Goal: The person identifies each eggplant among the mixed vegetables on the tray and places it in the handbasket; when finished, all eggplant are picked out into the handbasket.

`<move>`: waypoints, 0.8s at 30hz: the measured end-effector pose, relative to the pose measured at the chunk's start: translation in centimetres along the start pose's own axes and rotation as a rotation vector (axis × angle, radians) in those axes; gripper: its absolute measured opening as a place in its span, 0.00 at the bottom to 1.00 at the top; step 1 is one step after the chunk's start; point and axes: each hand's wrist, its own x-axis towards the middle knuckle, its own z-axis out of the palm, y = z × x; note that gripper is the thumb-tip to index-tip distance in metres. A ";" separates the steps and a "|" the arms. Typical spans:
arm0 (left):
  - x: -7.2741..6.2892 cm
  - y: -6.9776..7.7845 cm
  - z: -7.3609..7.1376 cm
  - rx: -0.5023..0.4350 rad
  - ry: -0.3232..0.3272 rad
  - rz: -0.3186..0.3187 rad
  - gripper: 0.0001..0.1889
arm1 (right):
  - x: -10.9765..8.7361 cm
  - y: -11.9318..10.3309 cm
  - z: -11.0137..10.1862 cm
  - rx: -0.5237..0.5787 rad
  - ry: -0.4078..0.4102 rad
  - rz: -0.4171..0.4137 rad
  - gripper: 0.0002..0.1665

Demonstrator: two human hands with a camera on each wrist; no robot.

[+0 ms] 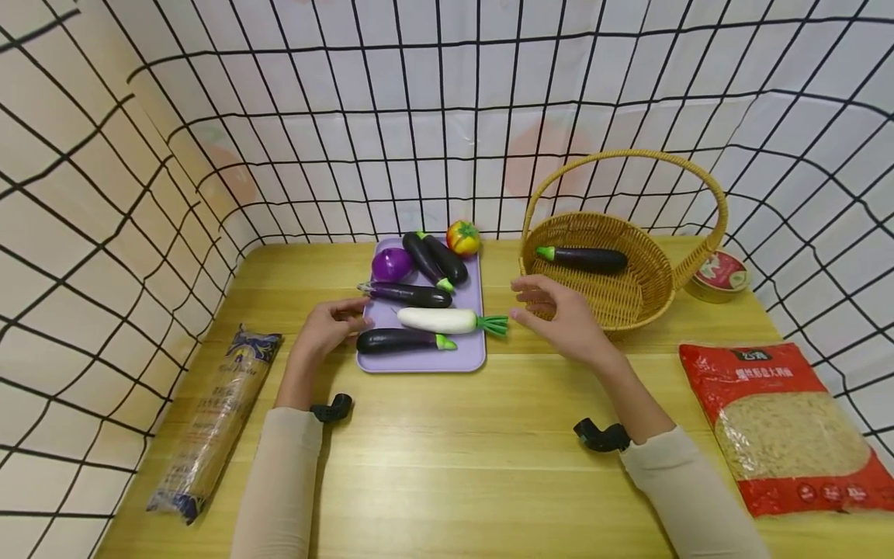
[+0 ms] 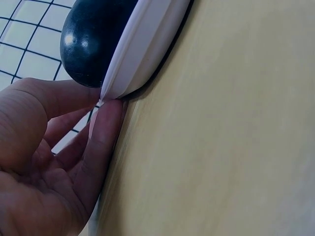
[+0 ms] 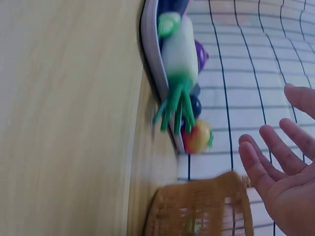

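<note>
At the left edge of a lilac tray [image 1: 419, 363], my left hand [image 1: 331, 326] pinches the rim, thumb above and fingers below in the left wrist view. Several eggplants [image 1: 394, 341] lie on the tray with a white radish [image 1: 438, 320], a purple round vegetable [image 1: 393, 265] and a red-yellow tomato-like piece [image 1: 463, 238] at the far corner. The radish's green leaves [image 3: 178, 105] jut past the tray's right edge. My right hand [image 1: 559, 314] hovers between those leaves and the wicker basket [image 1: 608, 307], fingers spread and holding nothing. Inside the basket lies another eggplant [image 1: 587, 259].
The basket's tall handle [image 1: 628, 154] arches up at the back right, with a round red-topped tin [image 1: 719, 276] beside it. A red bag of pasta [image 1: 796, 427] lies at the right, a long noodle packet [image 1: 216, 423] at the left. Black-gridded cloth [image 1: 433, 140] walls the table.
</note>
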 end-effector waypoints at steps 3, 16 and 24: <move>-0.1 0.1 0.0 -0.009 -0.009 0.006 0.28 | 0.1 -0.6 1.1 0.038 -0.046 0.004 0.28; -0.2 0.0 0.0 -0.032 0.000 -0.005 0.27 | 0.8 -1.8 5.2 0.119 -0.163 0.024 0.27; -0.2 0.0 0.1 -0.034 -0.003 0.006 0.26 | 1.0 -2.1 6.9 0.116 -0.215 0.020 0.30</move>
